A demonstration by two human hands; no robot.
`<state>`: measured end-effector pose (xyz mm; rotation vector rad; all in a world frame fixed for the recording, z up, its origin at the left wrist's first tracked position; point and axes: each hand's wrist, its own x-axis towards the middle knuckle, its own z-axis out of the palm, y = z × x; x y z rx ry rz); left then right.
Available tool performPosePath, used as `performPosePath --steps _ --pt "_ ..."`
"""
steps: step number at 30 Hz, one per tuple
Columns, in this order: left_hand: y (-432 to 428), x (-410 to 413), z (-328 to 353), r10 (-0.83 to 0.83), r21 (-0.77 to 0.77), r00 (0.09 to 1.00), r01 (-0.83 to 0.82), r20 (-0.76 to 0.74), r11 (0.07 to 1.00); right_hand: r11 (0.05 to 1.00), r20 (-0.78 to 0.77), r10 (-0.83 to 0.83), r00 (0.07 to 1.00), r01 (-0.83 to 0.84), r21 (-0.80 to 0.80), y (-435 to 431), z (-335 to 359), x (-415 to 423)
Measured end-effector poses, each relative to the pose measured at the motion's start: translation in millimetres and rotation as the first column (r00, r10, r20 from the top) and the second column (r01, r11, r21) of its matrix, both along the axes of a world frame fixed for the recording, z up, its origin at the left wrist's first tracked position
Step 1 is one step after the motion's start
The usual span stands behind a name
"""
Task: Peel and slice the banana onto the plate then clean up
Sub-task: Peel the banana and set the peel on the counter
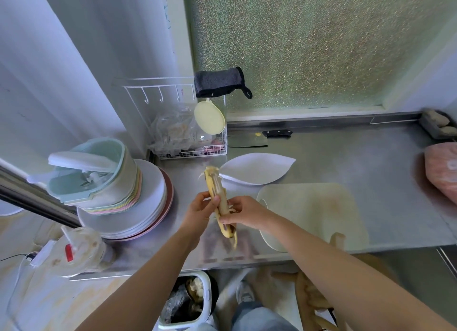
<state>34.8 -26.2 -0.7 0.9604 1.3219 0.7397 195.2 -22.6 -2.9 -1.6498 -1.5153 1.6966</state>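
Observation:
A yellow banana (pixel 217 194) with its peel partly split open is held above the steel counter, tip pointing away from me. My left hand (pixel 201 210) grips its middle from the left. My right hand (pixel 243 212) pinches a strip of peel on the right side. A white leaf-shaped plate (pixel 259 168) lies just behind the banana. A pale cutting board (pixel 314 212) lies to the right of my hands. A cleaver (pixel 254 137) with a black handle rests at the back of the counter.
A stack of plates with pastel bowls (pixel 118 189) stands at left. A wire rack (pixel 193 137) with bags sits behind it. A pink bag (pixel 442 172) is at the right edge. An open bin (pixel 188 301) stands on the floor below the counter.

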Motion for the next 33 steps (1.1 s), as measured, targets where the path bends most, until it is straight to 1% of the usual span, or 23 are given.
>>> performPosePath --steps 1,3,5,6,7,8,9,11,13,15,18,20,21,23,25,27,30,32,33 --pt "0 -1 -1 -0.010 0.008 0.999 0.011 -0.032 1.000 1.000 0.014 0.024 1.000 -0.024 -0.002 -1 0 1" --pt "3 -2 -6 -0.027 0.036 0.980 0.035 -0.198 0.999 0.999 0.036 0.030 0.999 -0.029 -0.017 -4 1 2" --pt "7 -3 -3 0.038 0.084 0.898 -0.002 -0.438 0.996 1.000 0.096 0.010 0.995 -0.009 -0.014 -5 -3 5" --pt "8 -3 0 0.094 0.132 0.860 -0.032 -0.502 0.991 1.000 0.134 0.009 0.991 -0.008 -0.011 -6 -5 8" --pt "10 -2 4 0.136 0.182 0.852 -0.049 -0.506 0.982 1.000 0.165 0.017 0.986 -0.016 -0.005 -6 -8 10" --pt "11 0 9 0.167 0.227 0.865 -0.064 -0.472 0.972 1.000 0.190 0.026 0.982 -0.026 0.000 -7 -10 12" --pt "12 3 13 0.191 0.257 0.879 -0.082 -0.436 0.963 0.999 0.204 0.032 0.979 -0.034 0.007 -8 -12 14" --pt "15 8 20 0.243 0.316 0.871 -0.108 -0.428 0.942 0.999 0.210 0.037 0.977 -0.045 0.030 -10 -14 16" --pt "18 11 22 0.262 0.353 0.870 -0.110 -0.418 0.929 0.999 0.178 0.033 0.983 -0.039 0.031 -11 -14 16" --pt "20 12 19 0.243 0.342 0.906 -0.119 -0.348 0.932 1.000 0.109 0.007 0.994 -0.007 -0.001 -11 -16 18" --pt "22 13 17 0.257 0.258 0.951 -0.208 -0.171 0.944 0.999 -0.013 -0.032 0.999 0.032 -0.036 -14 -17 21" --pt "22 14 16 0.313 0.159 0.948 -0.301 -0.055 0.940 0.995 -0.153 -0.083 0.985 0.073 -0.072 -18 -16 22" --pt "21 13 12 0.344 0.108 0.938 -0.339 -0.033 0.934 0.992 -0.215 -0.116 0.970 0.101 -0.077 -19 -14 22" --pt "17 8 1 0.365 0.039 0.926 -0.363 -0.091 0.931 0.979 -0.305 -0.203 0.931 0.188 -0.078 -16 -12 20" --pt "12 -1 -10 0.325 0.006 0.925 -0.330 -0.195 0.944 0.959 -0.363 -0.282 0.888 0.274 -0.074 -11 -11 19" --pt "8 -10 -16 0.263 -0.042 0.932 -0.282 -0.250 0.958 0.956 -0.406 -0.284 0.869 0.288 -0.051 -8 -10 20" --pt "5 -16 -14 0.208 -0.184 0.953 -0.250 -0.220 0.951 0.966 -0.441 -0.255 0.860 0.250 -0.071 -9 -14 20" --pt "5 -18 -10 0.139 -0.264 0.970 -0.190 -0.200 0.946 0.963 -0.460 -0.268 0.846 0.252 -0.097 -11 -18 19" --pt "5 -18 -8 0.099 -0.307 0.981 -0.147 -0.166 0.940 0.960 -0.465 -0.278 0.841 0.254 -0.114 -12 -19 18"
